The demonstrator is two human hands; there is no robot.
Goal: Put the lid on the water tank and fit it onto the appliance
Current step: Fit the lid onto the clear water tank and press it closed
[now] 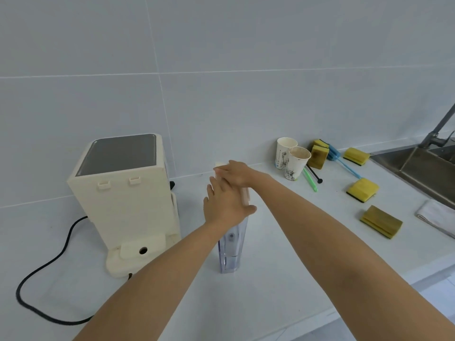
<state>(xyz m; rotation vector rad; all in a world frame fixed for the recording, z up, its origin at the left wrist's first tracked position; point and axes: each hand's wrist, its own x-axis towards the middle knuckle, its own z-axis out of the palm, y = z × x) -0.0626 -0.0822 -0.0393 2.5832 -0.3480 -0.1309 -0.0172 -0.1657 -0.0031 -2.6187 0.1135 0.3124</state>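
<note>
Water tank: clear, tall, upright on the white counter, just right of the appliance. Lid: cream, lying on the tank's top. Left hand: flat, palm down on the lid's near part, fingers extended, not clenched. Right hand: flat on the lid's far end, likewise unclenched. Appliance: cream body, grey top panel, black cord. Paper cups: two, printed statue figures; lettering illegible. Sponges, blue brush, sink at right.
</note>
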